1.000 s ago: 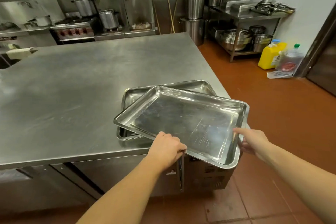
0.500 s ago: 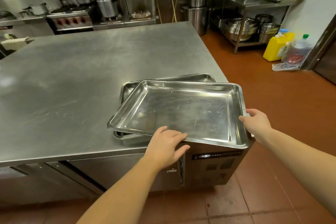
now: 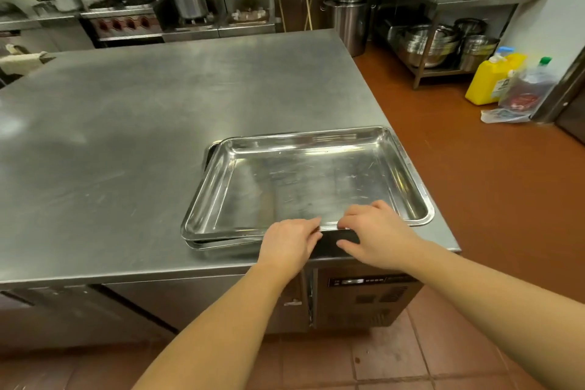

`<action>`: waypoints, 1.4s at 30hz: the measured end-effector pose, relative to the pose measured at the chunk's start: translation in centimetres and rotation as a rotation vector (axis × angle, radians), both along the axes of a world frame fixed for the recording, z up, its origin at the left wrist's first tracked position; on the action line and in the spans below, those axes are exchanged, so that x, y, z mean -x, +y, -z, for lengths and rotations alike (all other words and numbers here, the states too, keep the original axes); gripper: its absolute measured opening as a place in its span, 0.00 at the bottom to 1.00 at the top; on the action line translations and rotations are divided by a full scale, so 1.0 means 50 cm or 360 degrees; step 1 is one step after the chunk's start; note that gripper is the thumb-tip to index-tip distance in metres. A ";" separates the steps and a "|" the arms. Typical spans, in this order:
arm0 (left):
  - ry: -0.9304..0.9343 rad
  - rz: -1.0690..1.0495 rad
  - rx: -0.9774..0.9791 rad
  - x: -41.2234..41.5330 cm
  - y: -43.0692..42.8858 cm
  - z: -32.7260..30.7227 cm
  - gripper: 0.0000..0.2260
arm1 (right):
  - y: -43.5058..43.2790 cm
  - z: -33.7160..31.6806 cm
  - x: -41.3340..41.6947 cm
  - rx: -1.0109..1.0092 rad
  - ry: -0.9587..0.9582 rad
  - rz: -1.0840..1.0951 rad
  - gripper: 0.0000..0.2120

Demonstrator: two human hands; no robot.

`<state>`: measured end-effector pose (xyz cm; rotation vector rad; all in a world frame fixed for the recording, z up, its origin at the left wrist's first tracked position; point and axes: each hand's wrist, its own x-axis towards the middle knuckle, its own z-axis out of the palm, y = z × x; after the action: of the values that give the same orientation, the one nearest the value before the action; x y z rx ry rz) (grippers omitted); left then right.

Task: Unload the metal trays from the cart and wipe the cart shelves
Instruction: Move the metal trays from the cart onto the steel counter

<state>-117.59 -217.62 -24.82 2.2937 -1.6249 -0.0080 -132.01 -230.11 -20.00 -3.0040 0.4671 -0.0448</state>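
From where I stood, the top tray [image 3: 304, 180] sat nested on another tray [image 3: 221, 244] at the near right corner of the steel counter [image 3: 126, 136], pretty much squared up with the one under it. Both hands were at the near rim: the left hand [image 3: 288, 244] had its fingers laid over the lip, and the right hand [image 3: 376, 234] had fingertips on the rim with the thumb down by the counter edge. Looked more like resting or nudging than a real clamp, so I couldn't tell if either was actually pinching the rim.

My guess on handling: thin stainless, stiff, fairly light, but slick and loud if it slid. The rolled rim seemed the only sensible place to grab, best at two opposite sides, since the flat bottom gives nothing to hold. Nested trays like that probably stick a bit when you lift one. The cart wasn't in sight at all, so I figured the wiping was not yet done.
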 end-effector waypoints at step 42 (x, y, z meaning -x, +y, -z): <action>-0.0334 -0.0151 -0.0824 -0.300 0.055 0.026 0.08 | -0.146 0.059 -0.128 0.0315 0.0823 0.0376 0.09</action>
<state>-102.60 -214.89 -26.10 2.8406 -1.7751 -0.1936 -125.61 -237.40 -22.97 -3.1096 0.9093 0.7215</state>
